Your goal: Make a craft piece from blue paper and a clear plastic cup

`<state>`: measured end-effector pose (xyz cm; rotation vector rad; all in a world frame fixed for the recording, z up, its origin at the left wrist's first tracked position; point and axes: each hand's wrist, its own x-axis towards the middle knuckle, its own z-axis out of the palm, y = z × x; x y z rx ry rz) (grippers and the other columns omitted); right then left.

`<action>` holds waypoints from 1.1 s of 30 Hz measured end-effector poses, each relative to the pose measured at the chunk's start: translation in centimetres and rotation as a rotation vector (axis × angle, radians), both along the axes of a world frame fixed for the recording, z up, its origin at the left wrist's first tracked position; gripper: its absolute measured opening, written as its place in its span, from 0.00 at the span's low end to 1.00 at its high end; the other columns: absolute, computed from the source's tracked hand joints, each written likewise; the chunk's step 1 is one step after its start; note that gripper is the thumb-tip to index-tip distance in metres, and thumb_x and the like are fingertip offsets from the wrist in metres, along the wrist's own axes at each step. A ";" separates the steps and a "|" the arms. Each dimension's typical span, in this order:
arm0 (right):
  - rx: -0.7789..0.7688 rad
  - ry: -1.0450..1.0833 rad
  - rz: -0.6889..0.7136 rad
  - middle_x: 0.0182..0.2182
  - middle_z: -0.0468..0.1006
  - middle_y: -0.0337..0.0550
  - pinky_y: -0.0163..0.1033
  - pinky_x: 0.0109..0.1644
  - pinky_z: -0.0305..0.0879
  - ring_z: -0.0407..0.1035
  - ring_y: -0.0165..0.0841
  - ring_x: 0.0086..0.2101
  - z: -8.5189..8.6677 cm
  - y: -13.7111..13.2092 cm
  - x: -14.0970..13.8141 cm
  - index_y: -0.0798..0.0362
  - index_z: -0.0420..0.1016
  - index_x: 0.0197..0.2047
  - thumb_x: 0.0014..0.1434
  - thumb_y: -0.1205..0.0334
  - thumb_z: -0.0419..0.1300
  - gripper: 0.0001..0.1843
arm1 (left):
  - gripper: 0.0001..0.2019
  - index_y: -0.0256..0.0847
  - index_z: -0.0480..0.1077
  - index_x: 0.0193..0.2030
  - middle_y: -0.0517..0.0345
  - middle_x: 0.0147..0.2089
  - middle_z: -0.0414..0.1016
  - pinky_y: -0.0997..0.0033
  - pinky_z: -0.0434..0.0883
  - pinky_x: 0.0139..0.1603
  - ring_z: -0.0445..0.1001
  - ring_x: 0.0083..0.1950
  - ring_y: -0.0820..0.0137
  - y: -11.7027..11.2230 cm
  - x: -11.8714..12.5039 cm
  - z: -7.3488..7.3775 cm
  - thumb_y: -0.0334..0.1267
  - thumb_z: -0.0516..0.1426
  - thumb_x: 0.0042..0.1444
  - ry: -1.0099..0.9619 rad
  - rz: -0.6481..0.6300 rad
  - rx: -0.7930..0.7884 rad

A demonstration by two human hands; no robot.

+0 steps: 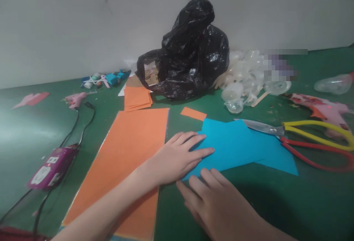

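Note:
A folded blue paper sheet point(243, 143) lies on the green table point(276, 200) in the middle. My left hand point(177, 158) rests flat on the sheet's left corner, fingers stretched out and pressing down. My right hand point(215, 204) sits just below it, fingertips touching the sheet's lower left edge, fingers extended. A long orange sheet point(124, 160) lies under my left forearm. Scissors point(306, 138) with yellow and red handles lie to the right, their blade tip over the blue sheet.
A black plastic bag point(190, 55) stands at the back by the wall, with a stack of orange squares point(137, 98) and an orange scrap point(193, 113) near it. Clear plastic cups point(249, 82) and a pink glue gun point(323, 110) lie right. A purple power strip point(52, 167) and another glue gun point(75, 99) lie left.

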<state>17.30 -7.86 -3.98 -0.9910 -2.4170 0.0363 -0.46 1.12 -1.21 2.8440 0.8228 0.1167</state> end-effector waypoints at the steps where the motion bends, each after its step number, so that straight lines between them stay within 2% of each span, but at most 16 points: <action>1: -0.025 -0.002 -0.004 0.32 0.81 0.38 0.46 0.37 0.59 0.68 0.39 0.32 0.1 0.1 0.2 0.49 0.82 0.54 0.70 0.58 0.63 0.12 | 0.20 0.53 0.69 0.70 0.50 0.75 0.67 0.46 0.67 0.72 0.63 0.76 0.54 0.1 0.0 -0.1 0.40 0.48 0.76 -0.011 0.004 -0.007; 4: -0.085 0.035 0.016 0.34 0.80 0.38 0.45 0.36 0.57 0.67 0.39 0.32 1.0 0.5 1.4 0.44 0.80 0.57 0.72 0.59 0.59 0.14 | 0.20 0.49 0.68 0.70 0.48 0.74 0.66 0.46 0.68 0.72 0.64 0.75 0.53 0.3 -0.1 -0.2 0.44 0.50 0.75 -0.032 0.063 -0.040; 7: -0.057 0.101 0.034 0.35 0.81 0.39 0.45 0.37 0.57 0.66 0.38 0.32 2.1 1.1 2.5 0.49 0.77 0.59 0.76 0.64 0.50 0.17 | 0.31 0.43 0.62 0.74 0.39 0.76 0.62 0.38 0.67 0.72 0.62 0.75 0.46 0.2 -0.3 -0.5 0.55 0.55 0.70 -0.035 0.222 -0.044; 10: 0.041 0.118 -0.058 0.33 0.81 0.40 0.45 0.39 0.57 0.67 0.38 0.33 2.5 2.3 3.6 0.53 0.78 0.51 0.75 0.68 0.49 0.15 | 0.39 0.39 0.60 0.75 0.36 0.72 0.66 0.34 0.68 0.69 0.65 0.72 0.43 0.0 -0.3 -0.5 0.60 0.59 0.65 -0.035 0.352 -0.047; 12: 0.116 0.095 -0.126 0.32 0.80 0.42 0.45 0.39 0.58 0.68 0.39 0.34 2.3 3.4 4.4 0.53 0.76 0.43 0.75 0.68 0.52 0.12 | 0.37 0.40 0.61 0.74 0.38 0.67 0.70 0.36 0.71 0.66 0.69 0.67 0.44 -0.2 -0.3 -0.3 0.59 0.59 0.66 -0.033 0.400 -0.067; 14: 0.161 0.058 -0.190 0.31 0.79 0.43 0.44 0.39 0.58 0.69 0.39 0.33 1.9 4.5 5.2 0.52 0.73 0.38 0.75 0.67 0.51 0.13 | 0.35 0.41 0.62 0.73 0.40 0.63 0.72 0.39 0.73 0.63 0.71 0.64 0.46 -0.2 -0.3 0.0 0.56 0.60 0.66 -0.048 0.445 -0.110; 16: 0.171 0.017 -0.250 0.30 0.78 0.42 0.44 0.38 0.59 0.69 0.39 0.32 1.6 5.5 6.1 0.50 0.70 0.37 0.77 0.66 0.49 0.15 | 0.31 0.43 0.63 0.72 0.43 0.60 0.73 0.43 0.75 0.61 0.72 0.62 0.50 -0.1 -0.5 0.3 0.52 0.61 0.67 -0.093 0.485 -0.175; 19: 0.157 0.010 -0.334 0.32 0.77 0.45 0.46 0.40 0.63 0.70 0.41 0.34 1.5 6.4 7.2 0.49 0.69 0.37 0.77 0.63 0.48 0.15 | 0.19 0.45 0.66 0.67 0.48 0.55 0.74 0.51 0.77 0.57 0.74 0.57 0.57 0.1 -1.0 0.4 0.42 0.56 0.71 -0.196 0.521 -0.237; 23: 0.114 0.082 -0.447 0.46 0.78 0.56 0.53 0.48 0.69 0.72 0.50 0.46 1.4 6.9 8.2 0.53 0.71 0.48 0.76 0.57 0.51 0.11 | 0.13 0.43 0.72 0.58 0.52 0.47 0.75 0.56 0.78 0.52 0.76 0.50 0.62 0.3 -1.3 0.7 0.36 0.52 0.72 -0.259 0.502 -0.261; 27: 0.050 0.164 -0.554 0.61 0.71 0.64 0.63 0.56 0.69 0.68 0.59 0.59 1.2 7.1 8.5 0.54 0.65 0.67 0.75 0.53 0.52 0.23 | 0.11 0.43 0.75 0.51 0.54 0.44 0.76 0.64 0.77 0.45 0.77 0.44 0.66 -0.3 -1.0 1.2 0.36 0.52 0.72 -0.369 0.497 -0.253; 30: 0.026 0.224 -0.597 0.66 0.67 0.65 0.67 0.61 0.67 0.63 0.62 0.65 1.4 7.1 8.5 0.52 0.57 0.73 0.74 0.55 0.53 0.28 | 0.10 0.44 0.75 0.48 0.55 0.44 0.75 0.68 0.75 0.41 0.76 0.41 0.69 -0.6 -0.7 1.8 0.36 0.52 0.72 -0.534 0.596 -0.188; 33: -0.005 0.295 -0.603 0.69 0.64 0.64 0.69 0.63 0.66 0.59 0.62 0.68 1.7 6.7 8.3 0.49 0.54 0.76 0.73 0.56 0.54 0.31 | 0.07 0.44 0.75 0.44 0.57 0.40 0.73 0.69 0.74 0.41 0.74 0.40 0.69 -0.5 -0.6 2.4 0.37 0.54 0.70 -0.670 0.712 -0.135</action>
